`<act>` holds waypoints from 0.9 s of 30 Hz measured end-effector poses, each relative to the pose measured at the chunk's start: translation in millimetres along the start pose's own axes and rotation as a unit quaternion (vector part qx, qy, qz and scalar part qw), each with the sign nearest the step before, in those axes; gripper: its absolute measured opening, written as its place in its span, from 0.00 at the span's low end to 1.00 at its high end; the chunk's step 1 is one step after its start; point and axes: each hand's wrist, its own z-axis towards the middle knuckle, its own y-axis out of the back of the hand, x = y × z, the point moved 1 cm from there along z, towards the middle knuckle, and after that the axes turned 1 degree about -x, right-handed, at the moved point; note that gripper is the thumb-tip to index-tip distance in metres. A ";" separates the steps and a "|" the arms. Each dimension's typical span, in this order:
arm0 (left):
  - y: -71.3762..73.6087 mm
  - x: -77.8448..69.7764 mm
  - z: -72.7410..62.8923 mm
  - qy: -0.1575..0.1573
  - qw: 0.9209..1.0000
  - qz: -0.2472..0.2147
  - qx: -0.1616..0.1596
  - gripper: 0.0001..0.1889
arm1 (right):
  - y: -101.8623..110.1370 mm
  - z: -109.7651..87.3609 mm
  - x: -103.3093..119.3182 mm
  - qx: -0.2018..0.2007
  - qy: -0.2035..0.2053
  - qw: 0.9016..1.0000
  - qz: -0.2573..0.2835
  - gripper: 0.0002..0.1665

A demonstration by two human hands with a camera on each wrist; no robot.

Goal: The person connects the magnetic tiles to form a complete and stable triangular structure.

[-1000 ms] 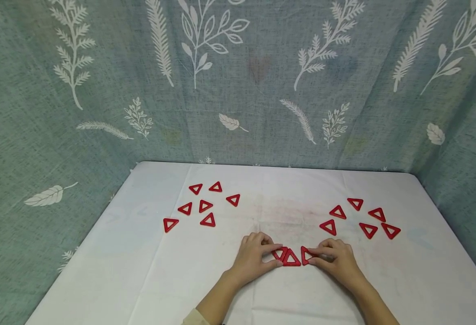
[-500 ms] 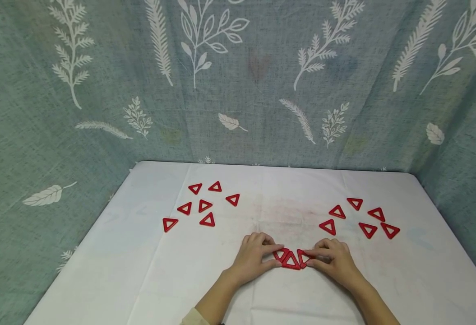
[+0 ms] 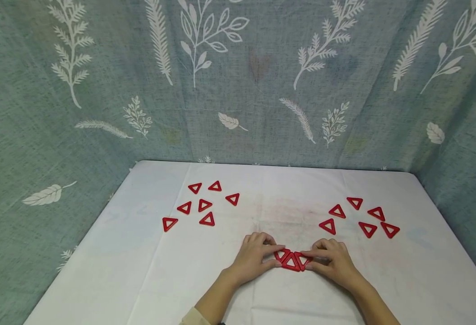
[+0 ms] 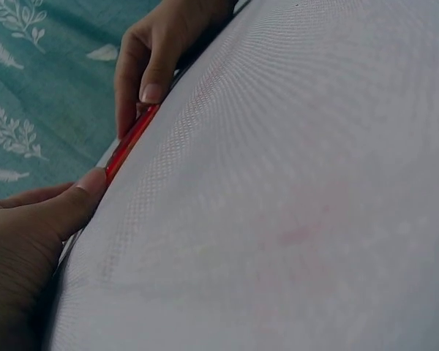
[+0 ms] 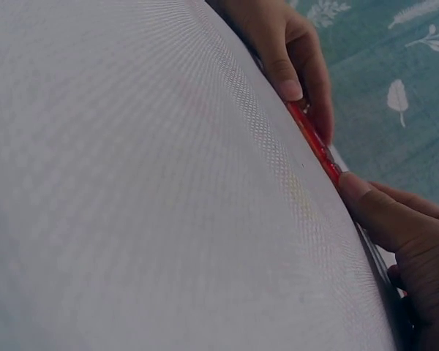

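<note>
White cloth-covered table (image 3: 286,298) spreading around hands, far edge lying well beyond; loose red triangles (image 3: 207,224) scattering farther out, both sides. Left hand (image 3: 254,258) pinching left triangle (image 3: 285,256), right hand (image 3: 332,260) pinching right triangle (image 3: 298,255), middle triangle (image 3: 291,268) sitting between. Since one second ago, gap closing: right triangle now meeting middle one.

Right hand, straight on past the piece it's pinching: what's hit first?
The middle red triangle. The right hand points leftward, and its pinched triangle looks edge to edge with that one; a slight gap is hard to rule out.
</note>
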 end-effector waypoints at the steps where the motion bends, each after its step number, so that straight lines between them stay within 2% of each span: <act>1: -0.3 0.5 -0.1 0.000 1.000 0.002 0.002 0.23 | -0.4 0.1 -0.1 0.001 -0.001 1.000 -0.001 0.18; 10: -2.0 1.9 0.6 -0.001 1.000 0.004 -0.004 0.23 | -1.4 0.6 -1.7 0.002 0.000 1.000 -0.011 0.19; 17: -3.4 1.8 0.3 0.008 1.000 -0.004 -0.017 0.22 | -1.0 -1.2 -3.6 -0.017 -0.003 1.000 0.006 0.21; 23: -2.7 1.8 -0.7 0.015 0.999 -0.016 -0.028 0.22 | -0.3 -3.2 -4.0 -0.032 -0.043 0.997 0.050 0.20; 27: -2.1 2.5 -1.0 0.019 0.999 -0.025 -0.037 0.22 | 1.1 -3.0 -2.8 -0.056 -0.071 0.994 0.066 0.21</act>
